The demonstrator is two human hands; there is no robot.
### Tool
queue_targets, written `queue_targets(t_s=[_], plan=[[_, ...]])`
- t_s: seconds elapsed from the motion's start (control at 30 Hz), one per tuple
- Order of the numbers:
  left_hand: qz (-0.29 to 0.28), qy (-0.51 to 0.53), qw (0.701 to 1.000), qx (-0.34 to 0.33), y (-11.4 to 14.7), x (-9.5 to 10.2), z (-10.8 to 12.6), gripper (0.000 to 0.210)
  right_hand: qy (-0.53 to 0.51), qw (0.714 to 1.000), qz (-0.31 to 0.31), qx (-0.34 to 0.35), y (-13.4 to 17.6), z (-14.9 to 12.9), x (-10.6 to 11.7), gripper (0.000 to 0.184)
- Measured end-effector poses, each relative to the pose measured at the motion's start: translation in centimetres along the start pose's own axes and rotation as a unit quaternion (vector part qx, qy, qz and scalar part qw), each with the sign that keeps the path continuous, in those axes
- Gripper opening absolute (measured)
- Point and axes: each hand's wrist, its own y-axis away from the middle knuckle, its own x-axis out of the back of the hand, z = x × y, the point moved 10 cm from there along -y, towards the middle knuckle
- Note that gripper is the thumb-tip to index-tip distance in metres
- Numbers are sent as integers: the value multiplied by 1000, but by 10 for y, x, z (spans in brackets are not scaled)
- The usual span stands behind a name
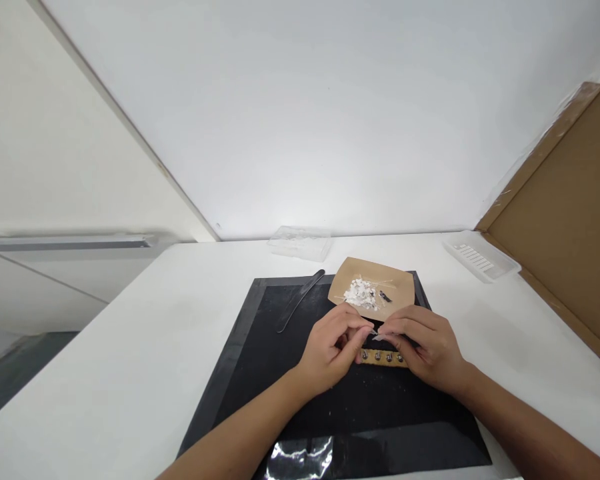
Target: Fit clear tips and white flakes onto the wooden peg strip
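Note:
Both hands meet over a black mat (300,387), fingertips almost touching. My left hand (335,340) pinches a small whitish translucent piece (376,335), too small to name. My right hand (425,343) has thumb and forefinger closed on the same piece from the other side. Just below the fingertips lies a yellowish strip (383,358) with a row of small round metal parts, its ends partly hidden by the hands. Behind the hands a brown cardboard tray (400,285) holds a heap of small white bits (361,293) and a little dark piece (385,297).
Dark tweezers (300,301) lie slanted at the mat's upper left. A clear plastic lid or tray (301,243) rests by the back wall. To the right, a translucent box (481,257) with white strips stands beside a cardboard panel (565,220). The white table (145,347) surrounds the mat.

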Motion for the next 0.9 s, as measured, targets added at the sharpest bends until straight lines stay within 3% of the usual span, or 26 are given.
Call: queue_targets(t_s=[0.27, 0.57, 0.9], plan=[[38, 100, 987, 115, 3, -1, -22, 15, -20, 999, -28, -4, 2, -2, -8, 15], [-4, 52, 998, 17, -2, -3, -1, 16, -42, 998, 7, -44, 1, 4, -2, 11], [-29, 47, 998, 32, -2, -7, -3, 15, -56, 997, 15, -44, 1, 7, -2, 11]])
